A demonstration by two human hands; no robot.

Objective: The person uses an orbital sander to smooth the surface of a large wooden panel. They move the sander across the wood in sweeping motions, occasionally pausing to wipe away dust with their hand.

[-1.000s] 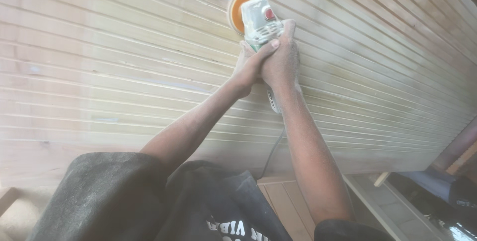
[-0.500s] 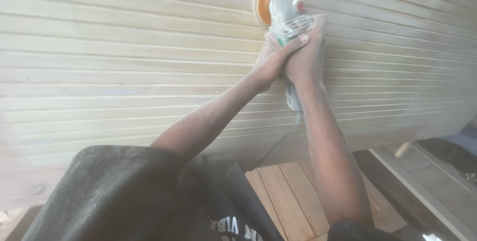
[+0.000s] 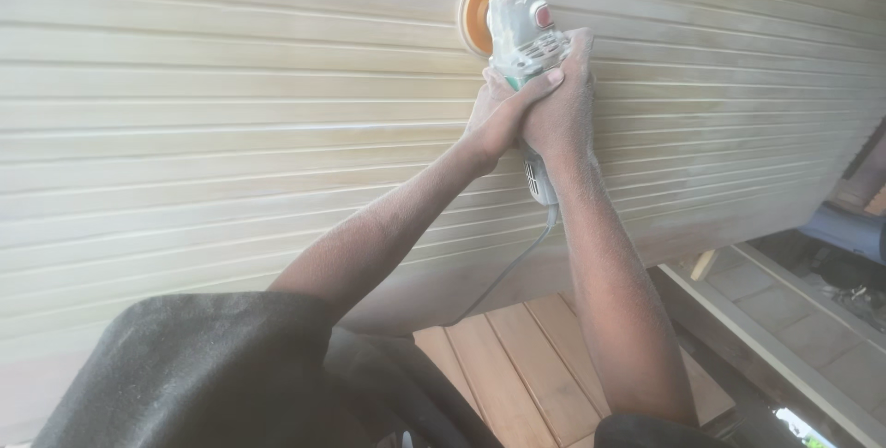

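Two hands grip one power sander (image 3: 521, 37) held against the grooved wooden panel (image 3: 231, 116). The left hand (image 3: 498, 111) wraps the body from the left; the right hand (image 3: 563, 102) clenches it beside the left. The orange sanding disc (image 3: 475, 12) lies flat on the panel. The power cord (image 3: 503, 273) hangs below.

The sander (image 3: 519, 37) lay against the slatted wooden panel (image 3: 231, 134) near its top edge. Both hands clasped it from below, left hand (image 3: 498, 116) left of right hand (image 3: 560, 107). Its cord (image 3: 503, 273) hung beneath.
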